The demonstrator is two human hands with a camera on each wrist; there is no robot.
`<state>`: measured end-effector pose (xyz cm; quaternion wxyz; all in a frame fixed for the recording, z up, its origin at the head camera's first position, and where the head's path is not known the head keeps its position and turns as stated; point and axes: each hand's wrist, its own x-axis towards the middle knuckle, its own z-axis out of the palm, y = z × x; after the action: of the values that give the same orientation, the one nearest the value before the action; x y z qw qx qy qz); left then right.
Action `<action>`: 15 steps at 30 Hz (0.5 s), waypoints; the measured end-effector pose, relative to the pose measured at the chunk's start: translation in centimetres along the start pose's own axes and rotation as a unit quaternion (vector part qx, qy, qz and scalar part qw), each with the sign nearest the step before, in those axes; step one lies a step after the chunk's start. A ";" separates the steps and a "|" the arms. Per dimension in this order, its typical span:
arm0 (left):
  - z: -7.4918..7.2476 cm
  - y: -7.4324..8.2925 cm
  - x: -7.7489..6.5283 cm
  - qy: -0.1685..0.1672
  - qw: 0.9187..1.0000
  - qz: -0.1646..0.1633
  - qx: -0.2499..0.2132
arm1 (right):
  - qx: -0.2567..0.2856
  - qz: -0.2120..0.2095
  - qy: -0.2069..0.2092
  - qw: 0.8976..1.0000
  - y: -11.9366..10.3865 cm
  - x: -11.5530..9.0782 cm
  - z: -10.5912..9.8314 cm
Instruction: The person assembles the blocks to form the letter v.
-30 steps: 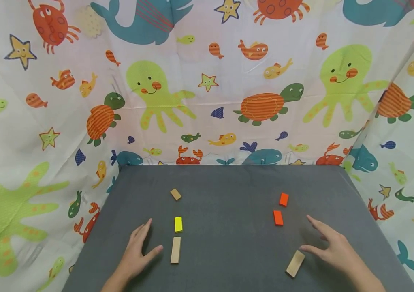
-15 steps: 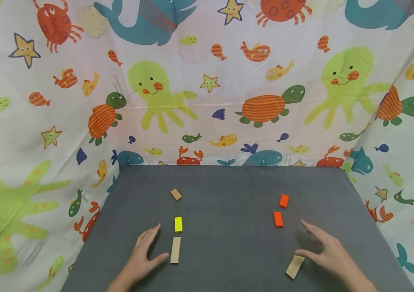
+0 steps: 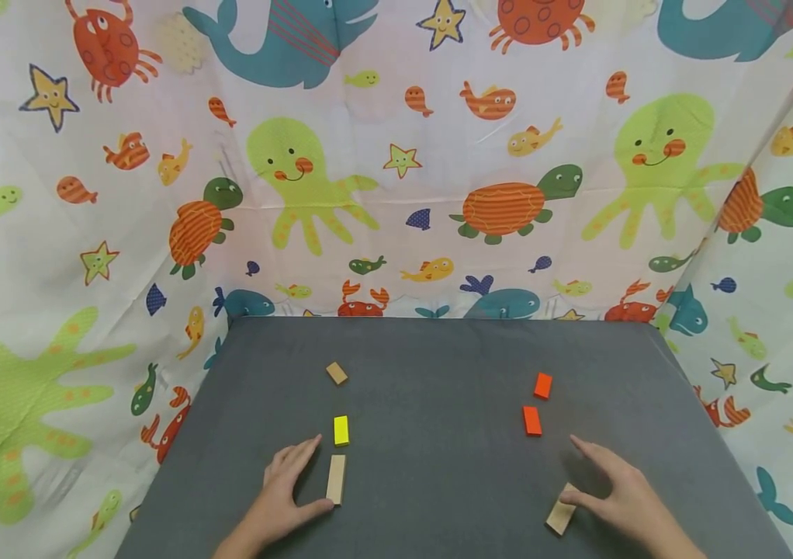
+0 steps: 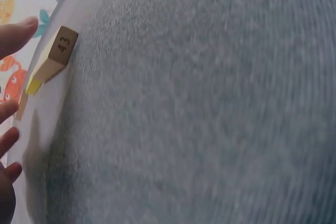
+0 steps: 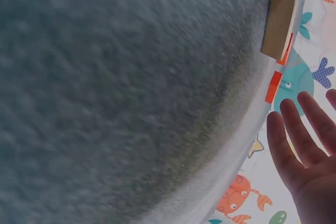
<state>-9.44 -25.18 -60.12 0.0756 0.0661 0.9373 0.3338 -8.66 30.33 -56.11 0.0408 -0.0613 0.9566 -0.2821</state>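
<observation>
My left hand (image 3: 282, 493) hovers low over the table with fingers extended and thumb apart. Its thumb tip reaches the near end of a long plain wooden block (image 3: 337, 477). In the left wrist view, that block's end (image 4: 64, 45) bears the number 43. On the other side, my right hand (image 3: 616, 491) is spread, and its thumb overlaps a second wooden block (image 3: 559, 518) lying at a slant. The right wrist view has this block (image 5: 282, 14) at its upper right, apart from the outstretched fingers (image 5: 302, 135). Neither hand holds anything.
A yellow block (image 3: 341, 431) and a small wooden block (image 3: 337, 373) lie beyond the left hand. Two red blocks, a nearer one (image 3: 532, 421) and a farther one (image 3: 542, 386), lie beyond the right. Behind the grey table (image 3: 431, 365) hangs a sea-animal curtain (image 3: 382, 210).
Both hands have moved inward and slightly nearer the body. The left thumb has come up to its wooden block, and the right thumb now covers more of the other. The blocks have stayed put.
</observation>
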 end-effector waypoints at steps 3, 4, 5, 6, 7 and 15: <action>0.2 0.2 0.3 -0.012 1.000 0.004 -0.008 | 0.000 -0.004 -0.004 1.000 0.2 -0.2 0.2; 0.2 0.3 0.3 -0.016 1.000 0.008 -0.008 | 0.002 -0.004 -0.007 1.000 0.3 -0.3 0.3; 0.3 0.3 0.4 -0.019 1.000 0.012 -0.006 | 0.003 -0.003 -0.013 1.000 0.4 -0.4 0.3; 0.3 0.3 0.4 -0.024 1.000 0.016 -0.004 | 0.005 0.001 -0.020 1.000 0.4 -0.4 0.4; 0.4 0.3 0.5 -0.028 0.999 0.020 0.000 | 0.006 0.007 -0.030 1.000 0.5 -0.5 0.4; 0.6 0.6 0.6 -0.060 0.998 0.029 -0.011 | 0.022 0.105 -0.097 0.990 0.4 -0.4 0.7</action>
<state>-9.86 -24.30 -60.25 0.1225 0.1124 0.9251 0.3413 -8.18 30.30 -56.88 0.1638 0.0131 0.9428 -0.2902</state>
